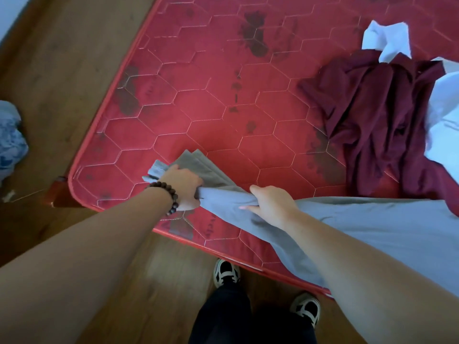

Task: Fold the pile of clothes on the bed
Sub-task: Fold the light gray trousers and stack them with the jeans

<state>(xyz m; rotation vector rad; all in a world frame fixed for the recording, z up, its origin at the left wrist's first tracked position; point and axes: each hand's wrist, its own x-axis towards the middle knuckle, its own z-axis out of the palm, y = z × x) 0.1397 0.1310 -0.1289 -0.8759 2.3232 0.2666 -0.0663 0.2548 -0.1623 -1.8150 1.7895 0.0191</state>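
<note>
A grey garment (372, 224) lies stretched across the near edge of the red quilted mattress (211, 83). My left hand (183, 187), with a bead bracelet on its wrist, grips the garment's bunched end near the mattress corner. My right hand (270, 204) grips the same cloth just to the right, thumb on top. Between the two hands the cloth is gathered into a narrow band. A crumpled maroon garment (377, 120) lies at the right, with white clothes (444, 115) beside and behind it.
The mattress corner (74, 180) sits over a wooden floor (62, 70). A blue patterned cloth (10, 137) lies on the floor at far left. My feet in black and white shoes (227, 271) stand at the bed's near edge.
</note>
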